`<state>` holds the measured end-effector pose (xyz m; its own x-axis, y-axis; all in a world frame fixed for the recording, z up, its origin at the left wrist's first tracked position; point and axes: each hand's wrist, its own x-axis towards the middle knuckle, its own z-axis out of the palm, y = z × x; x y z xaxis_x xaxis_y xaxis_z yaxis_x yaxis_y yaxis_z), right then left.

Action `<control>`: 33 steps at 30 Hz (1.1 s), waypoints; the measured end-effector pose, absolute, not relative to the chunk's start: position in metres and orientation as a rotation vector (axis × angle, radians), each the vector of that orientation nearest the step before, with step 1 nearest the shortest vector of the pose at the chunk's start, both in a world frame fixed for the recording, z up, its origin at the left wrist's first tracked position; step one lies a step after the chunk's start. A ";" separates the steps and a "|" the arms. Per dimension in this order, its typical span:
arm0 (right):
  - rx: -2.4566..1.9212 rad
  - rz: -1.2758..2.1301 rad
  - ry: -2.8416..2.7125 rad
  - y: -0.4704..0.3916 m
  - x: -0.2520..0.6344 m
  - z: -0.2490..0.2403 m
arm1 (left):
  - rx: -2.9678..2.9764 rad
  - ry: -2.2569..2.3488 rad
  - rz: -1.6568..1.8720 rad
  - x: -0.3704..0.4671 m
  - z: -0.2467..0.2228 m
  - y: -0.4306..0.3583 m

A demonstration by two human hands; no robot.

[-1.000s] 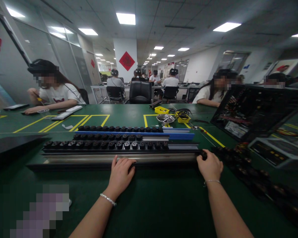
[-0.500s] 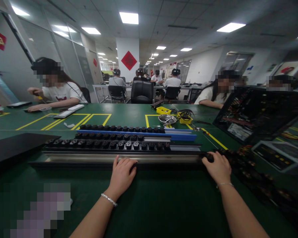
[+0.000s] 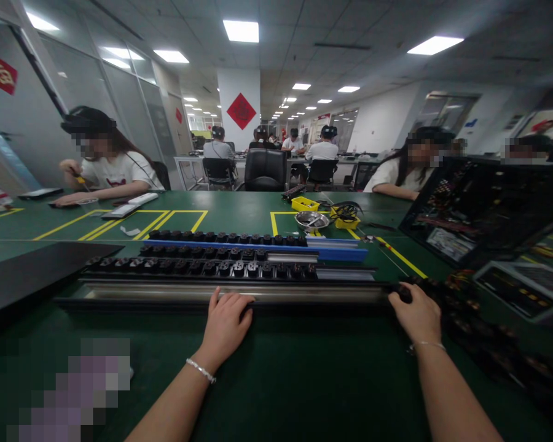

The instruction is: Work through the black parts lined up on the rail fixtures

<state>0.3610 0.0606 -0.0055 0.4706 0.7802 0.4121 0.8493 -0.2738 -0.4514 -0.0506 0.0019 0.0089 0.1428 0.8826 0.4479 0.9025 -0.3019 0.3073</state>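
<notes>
A long metal rail (image 3: 286, 296) with a channel facing up and black edges lies across the green table in front of me. My left hand (image 3: 225, 322) grips its near edge around the middle, fingers over the top and thumb on the front side. At the right end of the rail, my right hand (image 3: 417, 313) pinches a small round black socket module (image 3: 404, 293), partly covered by the fingers. Just behind the rail run rows of similar black socket modules (image 3: 238, 269) set in other rails, one of them a blue rail (image 3: 341, 253).
Loose socket modules (image 3: 493, 344) are heaped at the right, beside a power supply unit (image 3: 525, 288) and an open computer case (image 3: 483, 209). A dark flat panel (image 3: 41, 267) lies left. Farther back are a metal bowl (image 3: 311, 221) and yellow bins (image 3: 304, 204). Co-workers sit across the table.
My right hand has shifted slightly to the right with the socket module, at the rail's end. My left hand stays put on the rail. The view has turned a little.
</notes>
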 end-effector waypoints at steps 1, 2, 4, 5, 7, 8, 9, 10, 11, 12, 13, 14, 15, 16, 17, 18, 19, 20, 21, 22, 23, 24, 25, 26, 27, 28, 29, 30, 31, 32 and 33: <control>-2.111 -0.107 -1.320 0.061 0.361 -0.005 | -2.348 -1.834 -0.880 -0.051 0.009 0.002; -2.132 -0.068 -1.286 0.060 0.361 -0.004 | -2.348 -1.833 -0.881 -0.051 0.009 0.002; -2.152 -0.009 -1.231 0.060 0.360 -0.001 | -2.348 -1.832 -0.880 -0.051 0.009 0.002; -2.156 0.009 -1.211 0.060 0.359 0.000 | -2.348 -1.832 -0.878 -0.051 0.009 0.002; -2.163 0.036 -1.180 0.059 0.359 0.001 | -2.349 -1.828 -0.872 -0.051 0.008 0.003; -2.166 0.050 -1.170 0.059 0.359 0.002 | -2.348 -1.825 -0.870 -0.051 0.008 0.003; -2.166 0.065 -1.161 0.059 0.359 0.003 | -2.348 -1.822 -0.870 -0.051 0.008 0.003; -2.165 0.080 -1.152 0.059 0.360 0.003 | -2.347 -1.820 -0.869 -0.051 0.008 0.003; -2.163 0.093 -1.147 0.059 0.360 0.004 | -2.345 -1.820 -0.869 -0.051 0.008 0.003; -2.159 0.102 -1.143 0.059 0.361 0.004 | -2.343 -1.821 -0.867 -0.051 0.008 0.003; -2.155 0.107 -1.142 0.059 0.361 0.004 | -2.343 -1.822 -0.864 -0.052 0.008 0.003; -2.152 0.109 -1.142 0.059 0.361 0.005 | -2.344 -1.823 -0.859 -0.052 0.008 0.003; -2.149 0.110 -1.146 0.060 0.362 0.005 | -2.345 -1.823 -0.854 -0.052 0.008 0.003; -2.145 0.107 -1.152 0.060 0.362 0.005 | -2.347 -1.822 -0.848 -0.052 0.008 0.003; -2.139 0.101 -1.156 0.060 0.363 0.005 | -2.348 -1.819 -0.844 -0.052 0.007 0.003; -2.136 0.094 -1.155 0.061 0.364 0.004 | -2.345 -1.815 -0.842 -0.052 0.007 0.003; -2.136 0.088 -1.151 0.061 0.365 0.004 | -2.341 -1.811 -0.843 -0.052 0.007 0.004; -2.140 0.085 -1.144 0.062 0.366 0.005 | -2.337 -1.807 -0.845 -0.052 0.006 0.004; -2.146 0.084 -1.136 0.062 0.367 0.005 | -2.334 -1.805 -0.849 -0.052 0.006 0.004; -2.154 0.087 -1.132 0.062 0.368 0.005 | -2.332 -1.804 -0.854 -0.052 0.006 0.004; -2.161 0.093 -1.135 0.063 0.368 0.006 | -2.329 -1.804 -0.859 -0.052 0.006 0.004; -2.166 0.097 -1.144 0.063 0.369 0.006 | -2.327 -1.804 -0.862 -0.051 0.006 0.004; -2.167 0.098 -1.156 0.063 0.370 0.007 | -2.322 -1.805 -0.864 -0.051 0.006 0.003; -2.165 0.099 -1.167 0.063 0.370 0.008 | -2.316 -1.805 -0.864 -0.051 0.006 0.004; -2.164 0.102 -1.178 0.063 0.371 0.009 | -2.310 -1.805 -0.863 -0.051 0.006 0.004; -2.162 0.106 -1.189 0.062 0.371 0.010 | -2.306 -1.804 -0.861 -0.051 0.006 0.004; -2.163 0.114 -1.199 0.062 0.371 0.010 | -2.303 -1.802 -0.860 -0.051 0.006 0.004; -2.167 0.121 -1.206 0.062 0.372 0.011 | -2.301 -1.798 -0.860 -0.051 0.005 0.004; -2.175 0.129 -1.214 0.062 0.372 0.011 | -2.298 -1.795 -0.864 -0.051 0.004 0.004; -2.182 0.132 -1.219 0.062 0.372 0.012 | -2.296 -1.791 -0.869 -0.051 0.004 0.004; -2.187 0.130 -1.223 0.062 0.373 0.012 | -2.292 -1.788 -0.877 -0.051 0.003 0.004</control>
